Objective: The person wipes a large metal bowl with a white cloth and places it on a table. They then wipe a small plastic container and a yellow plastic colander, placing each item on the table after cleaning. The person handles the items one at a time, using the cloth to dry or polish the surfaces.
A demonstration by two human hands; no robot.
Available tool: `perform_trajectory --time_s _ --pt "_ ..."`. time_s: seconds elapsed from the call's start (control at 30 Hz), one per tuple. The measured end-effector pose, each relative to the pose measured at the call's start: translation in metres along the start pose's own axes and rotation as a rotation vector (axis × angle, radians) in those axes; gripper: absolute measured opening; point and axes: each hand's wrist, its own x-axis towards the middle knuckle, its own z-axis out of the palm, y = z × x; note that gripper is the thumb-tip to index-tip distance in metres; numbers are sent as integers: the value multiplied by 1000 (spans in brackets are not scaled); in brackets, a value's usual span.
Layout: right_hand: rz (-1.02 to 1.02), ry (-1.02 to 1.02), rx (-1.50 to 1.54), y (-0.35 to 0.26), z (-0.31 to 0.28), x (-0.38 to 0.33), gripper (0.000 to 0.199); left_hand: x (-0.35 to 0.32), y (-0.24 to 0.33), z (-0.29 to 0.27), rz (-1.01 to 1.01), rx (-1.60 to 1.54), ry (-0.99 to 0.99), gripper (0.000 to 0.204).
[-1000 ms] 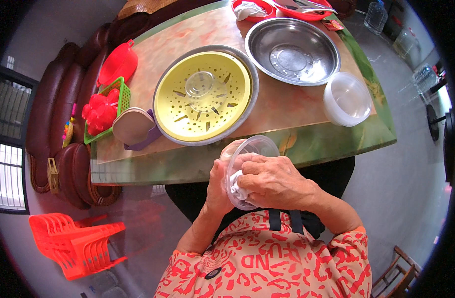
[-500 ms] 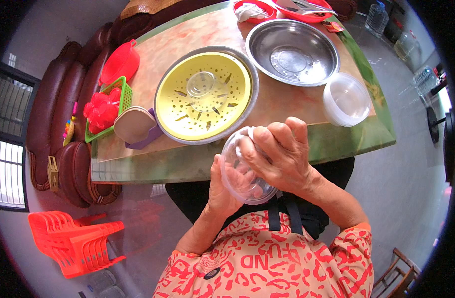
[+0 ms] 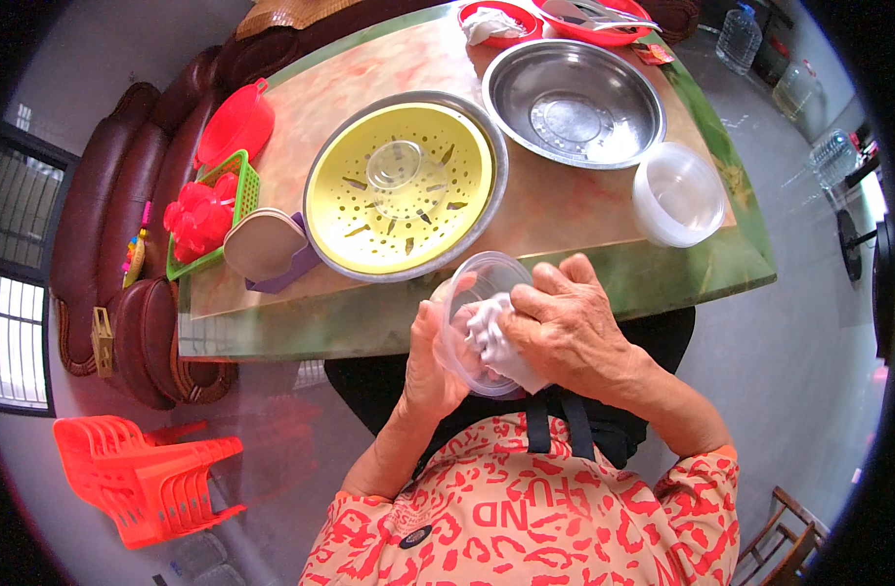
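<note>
The right hand (image 3: 565,327) has dropped from the rim into the clear bowl (image 3: 479,322), grip clamped on a white cloth (image 3: 491,337); the left hand (image 3: 430,356) still clasps the bowl, so wiping continues.

We note a clear glossy plastic bowl (image 3: 482,322) and a soft white cloth (image 3: 496,337). The basin (image 3: 575,103) is shiny metal. The table (image 3: 565,220) is polished, marble-like stone.

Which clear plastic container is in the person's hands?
The clear bowl at the table edge, gripped by the left hand; others rest on the table.
</note>
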Motion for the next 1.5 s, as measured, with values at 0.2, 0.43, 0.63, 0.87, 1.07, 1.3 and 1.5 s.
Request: perform_trajectory --time_s 0.2,0.43,0.63,0.87,1.07,1.3,1.5 --pt "-123 324 -167 -5 7 22 18 -3 3 8 -48 -36 -7 67" --pt "14 -15 -6 -2 5 11 19 4 4 0 -10 86 -45 74" --pt "4 -201 300 2 -13 0 20 8 0 3 11 74 -20 74" --pt "74 253 -88 11 9 -5 25 6 5 -3 -108 -34 -87 70" --pt "-209 573 -50 7 9 20 30 4 4 0 -190 -148 -96 71" --pt "89 406 69 21 12 20 33 7 9 -3 -111 -94 -101 67" --pt "285 86 241 12 1 -3 26 9 9 -2 12 60 -37 72"
